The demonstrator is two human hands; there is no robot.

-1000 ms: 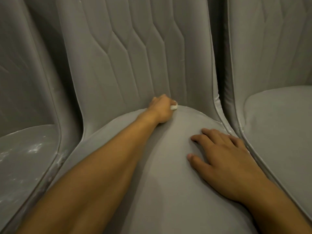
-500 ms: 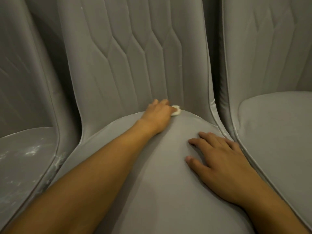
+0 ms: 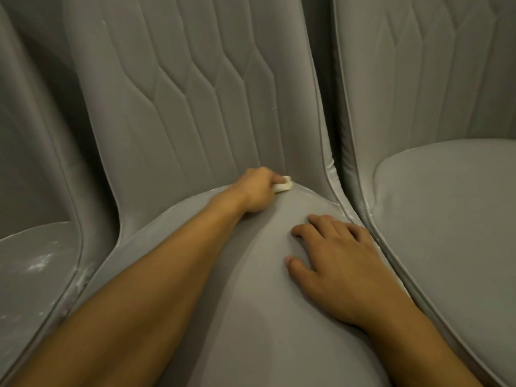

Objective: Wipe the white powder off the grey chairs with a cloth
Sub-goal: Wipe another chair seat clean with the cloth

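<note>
A: Small white folded cloth?
B: Pinched under left hand curled fingers, poking out rightward, at the back crease of the middle grey padded chair.
A: Right hand?
B: Flat, fingers spread, on the same seat.

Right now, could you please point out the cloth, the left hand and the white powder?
cloth [image 3: 368,186]: head view, its exposed white end.
left hand [image 3: 255,192]: head view, back of hand.
white powder [image 3: 37,265]: head view, its brightest smear.
</note>
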